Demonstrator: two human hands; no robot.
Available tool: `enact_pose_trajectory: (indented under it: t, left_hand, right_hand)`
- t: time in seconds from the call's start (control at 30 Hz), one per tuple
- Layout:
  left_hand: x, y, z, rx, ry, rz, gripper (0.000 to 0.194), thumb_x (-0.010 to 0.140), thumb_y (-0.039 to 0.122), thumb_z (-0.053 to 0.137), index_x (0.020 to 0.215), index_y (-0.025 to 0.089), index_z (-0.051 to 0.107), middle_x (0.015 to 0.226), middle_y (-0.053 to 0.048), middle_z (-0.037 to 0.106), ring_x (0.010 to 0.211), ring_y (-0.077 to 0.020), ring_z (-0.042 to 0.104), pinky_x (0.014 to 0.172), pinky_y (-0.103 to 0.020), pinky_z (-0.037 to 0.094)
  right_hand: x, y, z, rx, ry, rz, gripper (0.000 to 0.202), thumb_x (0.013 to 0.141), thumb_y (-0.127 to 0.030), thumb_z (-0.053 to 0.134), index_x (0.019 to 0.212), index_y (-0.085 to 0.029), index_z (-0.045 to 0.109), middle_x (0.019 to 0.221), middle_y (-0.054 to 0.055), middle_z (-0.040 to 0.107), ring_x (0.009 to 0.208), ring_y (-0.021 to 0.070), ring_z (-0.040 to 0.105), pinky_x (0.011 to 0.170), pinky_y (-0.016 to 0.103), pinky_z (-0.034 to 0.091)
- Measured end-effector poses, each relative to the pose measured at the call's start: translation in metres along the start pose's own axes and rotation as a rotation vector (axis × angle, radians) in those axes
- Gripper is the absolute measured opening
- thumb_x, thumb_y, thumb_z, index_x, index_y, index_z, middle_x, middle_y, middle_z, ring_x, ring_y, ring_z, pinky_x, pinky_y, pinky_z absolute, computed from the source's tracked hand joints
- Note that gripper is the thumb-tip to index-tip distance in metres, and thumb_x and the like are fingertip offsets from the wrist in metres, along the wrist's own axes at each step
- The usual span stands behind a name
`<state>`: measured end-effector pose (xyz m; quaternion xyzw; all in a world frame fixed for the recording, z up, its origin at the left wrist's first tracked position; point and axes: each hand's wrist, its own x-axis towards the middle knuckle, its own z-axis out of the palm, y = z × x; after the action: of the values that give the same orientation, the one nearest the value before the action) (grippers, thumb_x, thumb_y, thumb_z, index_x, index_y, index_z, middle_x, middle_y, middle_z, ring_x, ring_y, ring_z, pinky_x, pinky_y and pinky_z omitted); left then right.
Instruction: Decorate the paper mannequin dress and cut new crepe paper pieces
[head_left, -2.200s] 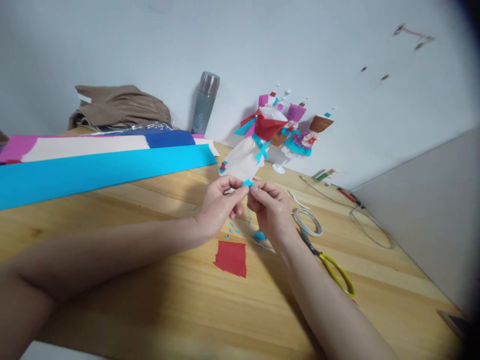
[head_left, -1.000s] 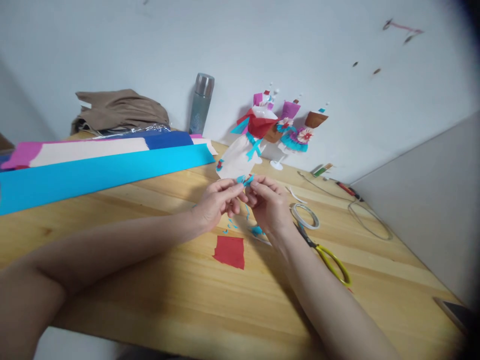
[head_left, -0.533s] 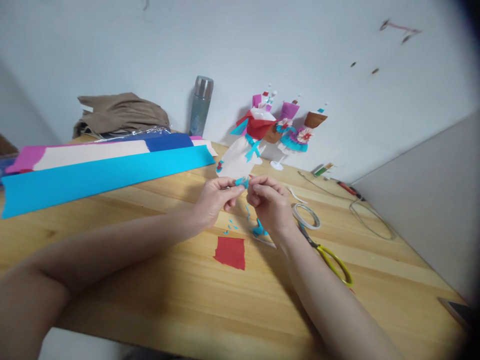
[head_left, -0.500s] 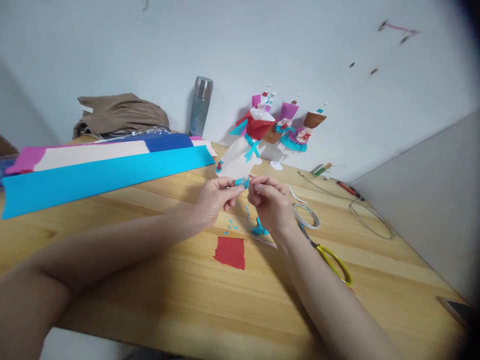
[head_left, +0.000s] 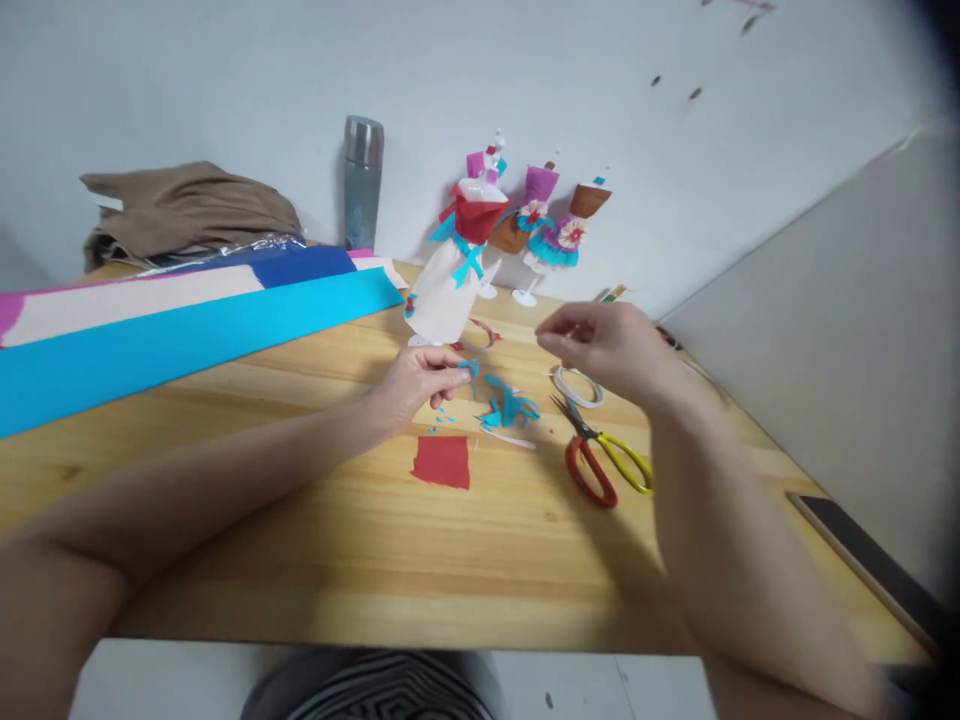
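Observation:
Between the thumb and fingers of my left hand (head_left: 420, 385) is a small blue paper scrap (head_left: 470, 368). My right hand (head_left: 611, 345) hovers above the white tape roll (head_left: 579, 400), its fingers pinched together; I cannot make out anything in them. Below the hands lie crumpled blue paper offcuts (head_left: 510, 403) and a red paper square (head_left: 441, 462). Scissors (head_left: 589, 440) with one red and one yellow handle rest slightly spread on the table near my right forearm. Just beyond my left hand stands a doll form in a white skirt (head_left: 444, 295) with a red top.
Several more dressed forms (head_left: 555, 245) stand by the wall. A thermos (head_left: 364, 185), a brown cloth (head_left: 195, 210) and long blue paper (head_left: 202, 335) occupy the back left. A phone (head_left: 862, 560) lies at the right edge of the table (head_left: 337, 570).
My right hand has come away from the left and moved right and up. The left hand still pinches blue paper. The view has shifted, showing the whole scissors and the phone.

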<state>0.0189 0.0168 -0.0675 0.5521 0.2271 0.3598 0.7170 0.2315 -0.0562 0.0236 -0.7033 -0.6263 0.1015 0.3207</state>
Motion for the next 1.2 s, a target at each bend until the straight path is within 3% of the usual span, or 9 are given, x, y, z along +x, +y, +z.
enact_pose_trajectory:
  t: [0.13, 0.23, 0.33, 0.5, 0.63, 0.83, 1.0, 1.1, 1.2]
  left_hand:
    - [0.0, -0.004, 0.003, 0.01, -0.06, -0.052, 0.012, 0.064, 0.026, 0.077, 0.066, 0.015, 0.071, 0.05, 0.003, 0.057, 0.042, -0.0051, 0.044, 0.042, -0.019, 0.033]
    - [0.0, -0.002, 0.005, -0.018, -0.088, -0.048, 0.01, 0.064, 0.023, 0.076, 0.067, 0.014, 0.071, 0.05, 0.003, 0.057, 0.042, -0.0051, 0.046, 0.043, -0.019, 0.035]
    - [-0.002, -0.001, 0.006, -0.073, -0.105, -0.084, 0.008, 0.066, 0.022, 0.074, 0.066, 0.014, 0.071, 0.051, 0.002, 0.058, 0.043, -0.005, 0.046, 0.043, -0.018, 0.035]
    - [-0.006, -0.001, 0.007, -0.122, -0.101, -0.147, 0.009, 0.069, 0.021, 0.072, 0.063, 0.014, 0.068, 0.052, 0.001, 0.058, 0.045, -0.0049, 0.048, 0.043, -0.017, 0.034]
    - [-0.005, -0.005, 0.006, -0.073, -0.091, -0.104, 0.008, 0.069, 0.02, 0.072, 0.065, 0.015, 0.069, 0.052, 0.002, 0.058, 0.044, -0.0051, 0.048, 0.044, -0.017, 0.035]
    - [-0.003, -0.005, 0.008, 0.092, -0.04, 0.091, 0.004, 0.068, 0.02, 0.077, 0.067, 0.017, 0.074, 0.063, 0.0, 0.063, 0.053, -0.0081, 0.052, 0.047, -0.02, 0.041]
    - [-0.009, 0.008, 0.011, 0.278, -0.046, 0.373, 0.015, 0.069, 0.01, 0.077, 0.064, 0.024, 0.077, 0.08, -0.005, 0.069, 0.079, -0.015, 0.061, 0.074, -0.027, 0.051]
    - [-0.015, 0.013, 0.012, 0.363, -0.098, 0.404, 0.016, 0.074, 0.012, 0.075, 0.068, 0.026, 0.08, 0.084, -0.006, 0.071, 0.082, -0.0174, 0.062, 0.081, -0.031, 0.052]
    - [-0.018, 0.015, 0.013, 0.379, -0.146, 0.416, 0.017, 0.074, 0.011, 0.074, 0.068, 0.026, 0.08, 0.088, -0.006, 0.072, 0.083, -0.0183, 0.063, 0.085, -0.033, 0.052]
  right_hand:
    - [-0.037, 0.075, -0.022, -0.426, -0.186, 0.095, 0.005, 0.069, -0.023, 0.077, 0.069, -0.021, 0.072, 0.054, 0.001, 0.065, 0.043, 0.0138, 0.053, 0.045, 0.028, 0.033]
    - [-0.077, 0.125, -0.021, -0.367, -0.213, -0.008, 0.013, 0.066, -0.017, 0.081, 0.073, -0.025, 0.072, 0.045, -0.001, 0.059, 0.033, 0.0137, 0.049, 0.037, 0.028, 0.029]
    - [-0.107, 0.144, -0.019, -0.297, -0.157, 0.028, 0.019, 0.075, -0.018, 0.077, 0.09, -0.03, 0.074, 0.056, 0.003, 0.068, 0.041, 0.0211, 0.061, 0.039, 0.031, 0.037]
    - [-0.118, 0.136, -0.016, -0.307, -0.136, -0.034, 0.029, 0.077, -0.022, 0.075, 0.105, -0.03, 0.073, 0.07, 0.009, 0.073, 0.054, 0.028, 0.069, 0.047, 0.036, 0.045]
    - [-0.114, 0.132, -0.014, -0.364, -0.149, 0.163, 0.037, 0.068, -0.017, 0.069, 0.104, -0.026, 0.071, 0.066, 0.006, 0.07, 0.055, 0.0261, 0.068, 0.05, 0.034, 0.047]
    - [-0.117, 0.103, -0.023, 0.087, -0.263, 0.357, 0.045, 0.077, -0.035, 0.065, 0.119, -0.019, 0.064, 0.069, 0.002, 0.067, 0.05, 0.0179, 0.059, 0.044, 0.029, 0.045]
    - [-0.116, 0.059, -0.021, 0.291, -0.319, 0.185, 0.05, 0.073, -0.056, 0.074, 0.11, -0.024, 0.062, 0.081, 0.006, 0.065, 0.071, 0.0216, 0.063, 0.057, 0.032, 0.051]
    - [-0.114, 0.036, -0.014, 0.247, -0.266, 0.052, 0.045, 0.074, -0.06, 0.073, 0.1, -0.024, 0.06, 0.092, 0.008, 0.065, 0.084, 0.0253, 0.065, 0.064, 0.034, 0.053]
    - [-0.112, 0.018, -0.004, 0.076, -0.192, -0.059, 0.041, 0.075, -0.055, 0.073, 0.097, -0.024, 0.058, 0.086, 0.006, 0.064, 0.075, 0.0227, 0.062, 0.066, 0.036, 0.053]
